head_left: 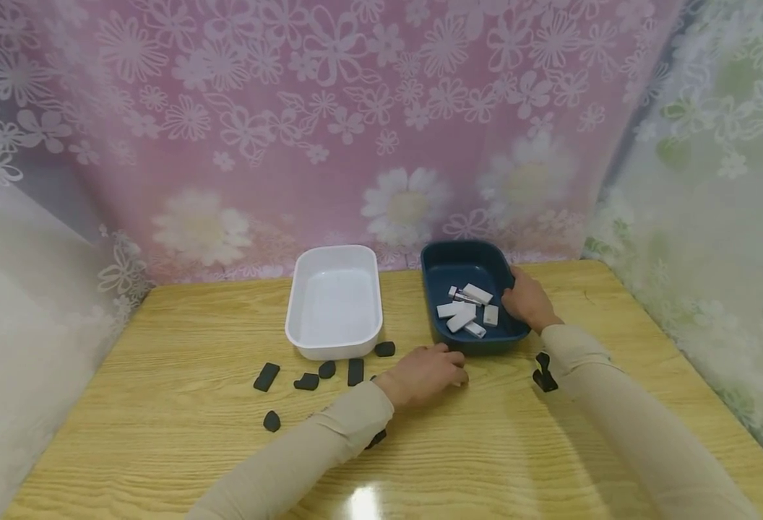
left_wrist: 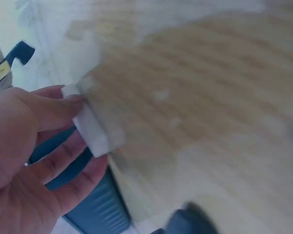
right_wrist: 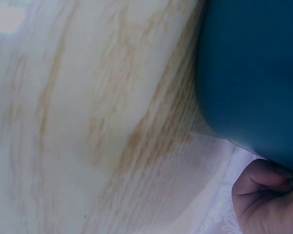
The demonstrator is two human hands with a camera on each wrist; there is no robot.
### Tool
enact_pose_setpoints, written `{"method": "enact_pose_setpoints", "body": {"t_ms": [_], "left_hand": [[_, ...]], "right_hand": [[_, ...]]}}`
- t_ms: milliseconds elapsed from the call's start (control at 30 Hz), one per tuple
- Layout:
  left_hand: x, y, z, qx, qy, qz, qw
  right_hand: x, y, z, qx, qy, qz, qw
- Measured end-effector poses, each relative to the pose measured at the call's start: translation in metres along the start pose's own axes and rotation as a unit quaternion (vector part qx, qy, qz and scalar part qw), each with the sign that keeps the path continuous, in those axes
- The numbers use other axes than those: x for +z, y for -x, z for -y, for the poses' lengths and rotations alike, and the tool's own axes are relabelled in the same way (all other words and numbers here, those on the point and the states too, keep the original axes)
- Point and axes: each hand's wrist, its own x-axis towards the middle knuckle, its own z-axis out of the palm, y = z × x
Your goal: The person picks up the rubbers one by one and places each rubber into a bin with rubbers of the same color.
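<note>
My left hand is just in front of the dark blue tub. In the left wrist view its thumb and fingers pinch a small white rectangular block by its edges; the hand hides this block in the head view. My right hand grips the tub's right rim, with fingers curled over the wall. Several white blocks lie heaped inside the tub, along with a small dark-marked piece. From the right wrist, the tub's smooth blue side fills the right of the view.
A white tub stands left of the blue one. Several black pieces, among them a black rectangle and a black drop shape, lie scattered before it. A black strap-like object shows beside the right sleeve. Floral curtains hang behind the wooden table.
</note>
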Motion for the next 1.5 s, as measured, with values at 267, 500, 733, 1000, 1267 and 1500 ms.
{"method": "enact_pose_setpoints", "body": {"t_ms": [267, 500, 733, 1000, 1267, 1500], "left_hand": [[-0.015, 0.0, 0.003, 0.041, -0.031, -0.001, 0.9986], [-0.054, 0.003, 0.015, 0.028, -0.014, -0.04, 0.9987], [-0.068, -0.022, 0.042, 0.018, 0.002, -0.079, 0.9967], [-0.053, -0.06, 0.066, -0.018, 0.0, -0.08, 0.9966], [-0.047, -0.077, 0.079, -0.07, -0.032, -0.053, 0.9957], [-0.046, -0.085, 0.083, -0.079, -0.057, -0.038, 0.9945]], "right_hand": [[-0.004, 0.001, -0.004, 0.005, -0.003, 0.002, 1.0], [-0.002, 0.002, -0.006, 0.014, -0.004, 0.001, 1.0], [0.001, 0.005, -0.009, 0.016, -0.012, -0.005, 1.0], [0.006, 0.009, -0.005, 0.027, -0.011, 0.003, 1.0], [0.005, 0.007, 0.003, 0.016, -0.019, 0.006, 1.0], [0.002, 0.003, 0.005, 0.023, -0.013, 0.004, 1.0]]}}
